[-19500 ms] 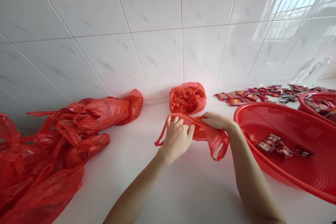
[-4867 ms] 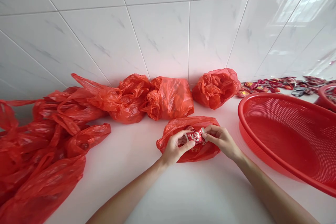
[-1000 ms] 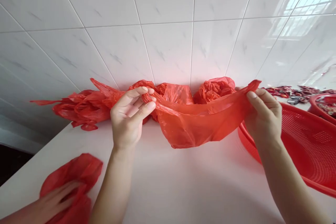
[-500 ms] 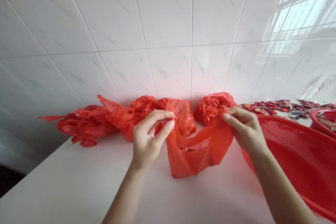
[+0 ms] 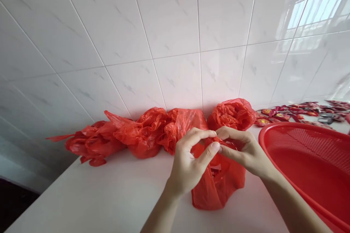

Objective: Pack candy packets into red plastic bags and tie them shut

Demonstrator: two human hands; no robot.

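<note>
A red plastic bag (image 5: 218, 189) hangs below my two hands over the white table, with a small dark red packet partly showing through its opening. My left hand (image 5: 191, 160) pinches the bag's top between thumb and forefinger. Right beside it, my right hand (image 5: 243, 149) also pinches the gathered top, and the fingertips of both hands nearly meet. Behind them, several bunched red plastic bags (image 5: 144, 131) stand in a row along the wall. Another crumpled red bag (image 5: 232, 113) sits just behind my right hand.
To the right stands a large red plastic basket (image 5: 300, 160) with mesh sides. Small red packets (image 5: 295, 113) lie scattered behind it. A white tiled wall (image 5: 175, 25) closes off the back of the white table (image 5: 109, 196), whose left edge drops to a dark area.
My hands were apart, each holding one side of the bag's top. Now they have come together and the top is gathered between them. The view has shifted slightly.
</note>
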